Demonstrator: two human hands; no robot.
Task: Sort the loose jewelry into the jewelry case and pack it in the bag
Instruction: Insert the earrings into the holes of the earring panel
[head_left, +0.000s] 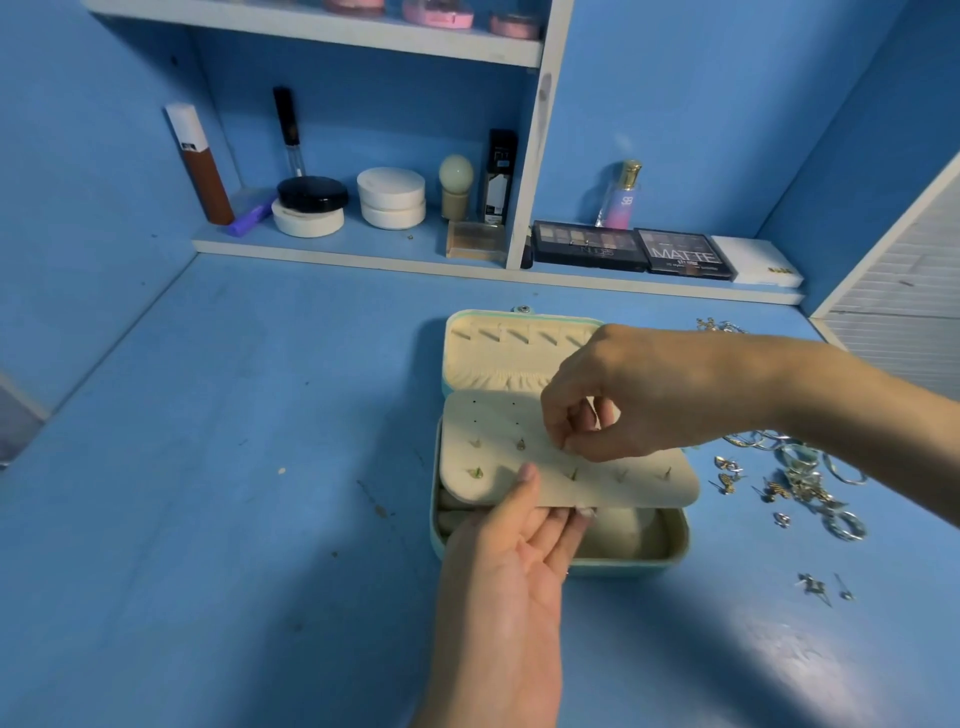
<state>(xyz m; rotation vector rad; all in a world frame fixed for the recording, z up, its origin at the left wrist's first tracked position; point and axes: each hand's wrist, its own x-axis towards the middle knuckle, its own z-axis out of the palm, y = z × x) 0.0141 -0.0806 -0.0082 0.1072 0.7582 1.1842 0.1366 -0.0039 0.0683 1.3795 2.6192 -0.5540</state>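
An open teal jewelry case (670, 564) with cream lining lies on the blue desk. Its cream earring panel (498, 457) is lifted over the base and carries several small studs. My left hand (511, 561) holds the panel's front edge, thumb on top and fingers beneath. My right hand (623, 395) hovers over the panel's middle, fingertips pinching something small at the panel surface; the item itself is too small to make out. Loose jewelry (800, 478), rings, hoops and earrings, lies scattered right of the case. No bag is in view.
A shelf along the back wall holds makeup palettes (631, 249), a perfume bottle (621, 197), round compacts (390, 197) and a foundation tube (200, 163). A few more earrings (823, 587) lie near the desk's right front.
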